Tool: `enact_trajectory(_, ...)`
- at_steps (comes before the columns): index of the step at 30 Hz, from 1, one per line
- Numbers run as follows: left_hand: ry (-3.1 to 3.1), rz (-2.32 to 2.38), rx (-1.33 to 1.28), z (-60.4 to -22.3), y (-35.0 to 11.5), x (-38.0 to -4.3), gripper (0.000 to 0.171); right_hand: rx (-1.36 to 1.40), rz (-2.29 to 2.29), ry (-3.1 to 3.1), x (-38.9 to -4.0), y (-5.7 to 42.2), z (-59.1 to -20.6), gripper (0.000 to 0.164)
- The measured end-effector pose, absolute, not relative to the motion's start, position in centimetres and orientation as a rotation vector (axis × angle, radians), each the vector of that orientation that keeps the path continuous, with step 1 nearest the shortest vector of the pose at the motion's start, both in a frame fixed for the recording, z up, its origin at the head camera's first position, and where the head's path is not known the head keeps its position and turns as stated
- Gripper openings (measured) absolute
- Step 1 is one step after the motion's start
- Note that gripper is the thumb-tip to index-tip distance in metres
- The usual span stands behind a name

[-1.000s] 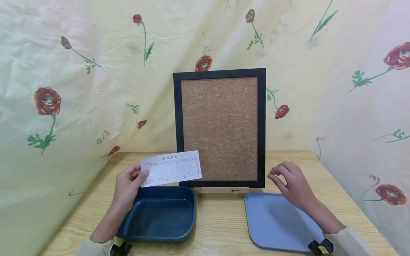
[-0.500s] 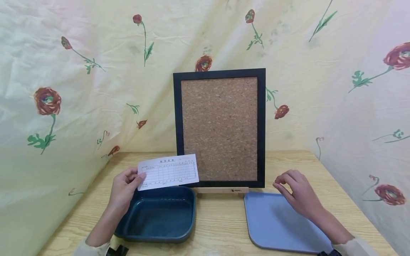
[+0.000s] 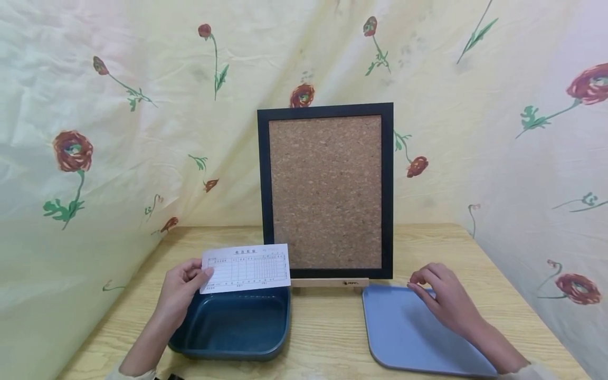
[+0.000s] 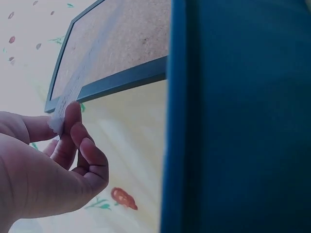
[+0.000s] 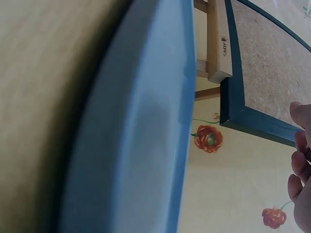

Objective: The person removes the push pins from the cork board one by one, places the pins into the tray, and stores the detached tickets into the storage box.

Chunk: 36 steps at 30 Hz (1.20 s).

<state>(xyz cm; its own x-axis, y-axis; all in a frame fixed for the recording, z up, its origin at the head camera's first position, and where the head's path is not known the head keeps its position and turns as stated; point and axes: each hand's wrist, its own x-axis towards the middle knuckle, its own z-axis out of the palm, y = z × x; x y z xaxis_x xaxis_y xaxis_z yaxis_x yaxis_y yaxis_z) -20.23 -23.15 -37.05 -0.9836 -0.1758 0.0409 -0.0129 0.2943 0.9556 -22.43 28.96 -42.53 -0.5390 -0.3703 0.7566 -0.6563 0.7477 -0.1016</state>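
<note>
A white printed paper slip (image 3: 245, 268), a form with ruled columns, is pinched at its left edge between the thumb and fingers of my left hand (image 3: 178, 293). The slip hangs over the back of a dark blue rectangular dish (image 3: 233, 351); its right end overlaps the lower left corner of the corkboard (image 3: 328, 190). In the left wrist view the slip (image 4: 73, 92) shows nearly edge-on. My right hand (image 3: 446, 298) hovers above a light blue tray (image 3: 399, 338), thumb and index fingertips close together. Whether anything small is between them cannot be made out.
The black-framed corkboard stands upright on a pale wooden stand (image 3: 328, 283) at the back middle. Dish and tray lie left and right on a wood-grain table (image 3: 328, 332). A flowered cloth (image 3: 166, 121) hangs behind and at both sides.
My left hand has lowered the slip and drawn it slightly left, from the board towards the dish. My right hand has moved right and down, away from the board, over the tray.
</note>
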Motion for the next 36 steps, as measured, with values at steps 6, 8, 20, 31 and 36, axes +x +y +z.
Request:
enact_trajectory(6, -2.431, -1.796, 0.200, -37.5, -23.6, -20.3, 0.035, 0.767, 0.496, -2.186, -22.2, 29.2, -43.2, 0.028)
enact_trajectory(8, -2.432, -1.801, 0.208, -37.6, -23.8, -20.3, 0.035, 0.762, 0.497, -2.188, -22.1, 29.2, -43.3, 0.031)
enact_trajectory(20, -2.461, -1.820, 0.188, -38.1, -24.9, -20.2, 0.036, 0.689, 0.460, -2.273, -21.4, 29.1, -43.7, 0.034)
enact_trajectory(31, -2.524, -1.844, 0.171, -38.7, -26.1, -20.1, 0.038, 0.706, 0.455, -2.257, -21.3, 29.5, -44.0, 0.036)
enact_trajectory(36, -2.575, -1.839, 0.188, -39.0, -26.6, -19.9, 0.039, 0.711, 0.462, -2.256, -21.1, 29.8, -44.1, 0.038)
